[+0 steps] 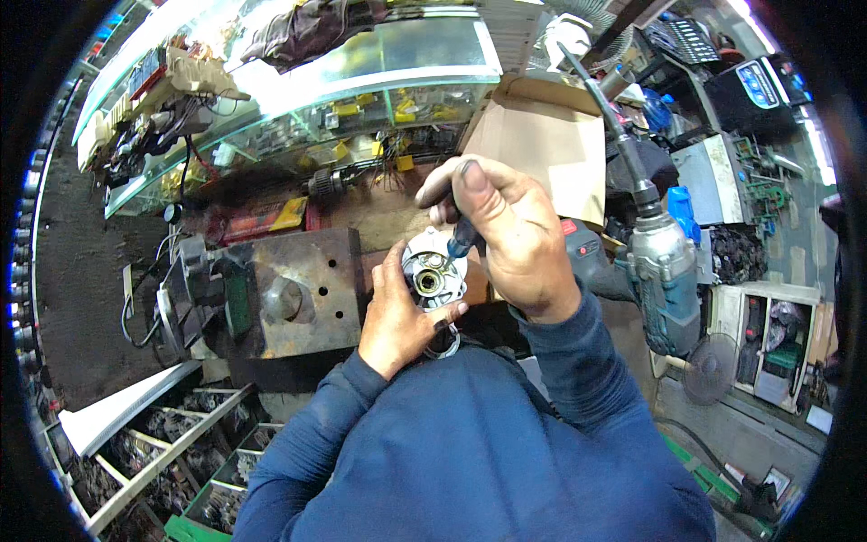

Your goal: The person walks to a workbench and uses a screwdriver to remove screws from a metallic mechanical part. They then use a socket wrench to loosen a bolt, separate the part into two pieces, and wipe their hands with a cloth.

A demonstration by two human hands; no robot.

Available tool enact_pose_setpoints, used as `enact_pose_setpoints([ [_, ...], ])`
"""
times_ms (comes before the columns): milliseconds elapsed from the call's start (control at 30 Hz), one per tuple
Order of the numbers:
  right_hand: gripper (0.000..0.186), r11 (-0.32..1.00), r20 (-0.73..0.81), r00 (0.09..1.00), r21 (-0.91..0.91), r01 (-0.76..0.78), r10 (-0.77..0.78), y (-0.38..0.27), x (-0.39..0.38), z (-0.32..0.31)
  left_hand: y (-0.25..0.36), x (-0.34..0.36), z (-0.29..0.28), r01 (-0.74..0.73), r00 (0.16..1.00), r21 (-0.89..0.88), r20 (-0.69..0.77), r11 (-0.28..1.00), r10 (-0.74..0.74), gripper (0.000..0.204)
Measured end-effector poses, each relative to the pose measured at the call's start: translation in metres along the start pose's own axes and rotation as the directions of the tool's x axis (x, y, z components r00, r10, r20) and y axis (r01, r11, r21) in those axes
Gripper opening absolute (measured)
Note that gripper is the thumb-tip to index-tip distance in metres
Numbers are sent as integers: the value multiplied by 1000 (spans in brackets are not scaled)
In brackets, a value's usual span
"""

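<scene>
In front of my body, a round silver metal housing (449, 285) is held in my left hand (392, 316). The fingers lie along its left side and the thumb presses its near edge. A ring-shaped opening with a brass-coloured inner rim shows in its face. My right hand (524, 239) is closed round a screwdriver-like tool (462, 237) with a dark, bluish handle, just above the housing. The tool points down at the upper right of the housing's face. Whether its tip touches the housing I cannot tell.
Left of my hands lies a rusty steel block (293, 294) with several holes. An impact wrench (664, 271) hangs at the right, near a red-and-black power tool (587, 253). A glass case (379, 95) and an open cardboard box (542, 144) stand behind. Parts bins (163, 452) are lower left.
</scene>
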State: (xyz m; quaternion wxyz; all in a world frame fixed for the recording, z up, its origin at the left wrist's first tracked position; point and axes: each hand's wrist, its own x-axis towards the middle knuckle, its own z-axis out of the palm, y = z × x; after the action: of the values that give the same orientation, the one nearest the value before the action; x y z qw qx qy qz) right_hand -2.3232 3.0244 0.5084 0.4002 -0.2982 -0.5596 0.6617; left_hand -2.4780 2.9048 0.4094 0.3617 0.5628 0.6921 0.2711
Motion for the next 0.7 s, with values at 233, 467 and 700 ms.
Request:
enact_pose_setpoints([
  [233,58,956,16,980,-218,198,-199,0,10,2,-11,15,-22,-215,976,36,48,976,214,104],
  [467,52,882,143,985,471,13,-91,11,24,-3,-25,52,-33,-484,867,-201,23,852,498,40],
  [700,39,990,-191,982,140,27,1,22,14,17,-27,68,-35,-310,878,-459,197,833,436,32],
])
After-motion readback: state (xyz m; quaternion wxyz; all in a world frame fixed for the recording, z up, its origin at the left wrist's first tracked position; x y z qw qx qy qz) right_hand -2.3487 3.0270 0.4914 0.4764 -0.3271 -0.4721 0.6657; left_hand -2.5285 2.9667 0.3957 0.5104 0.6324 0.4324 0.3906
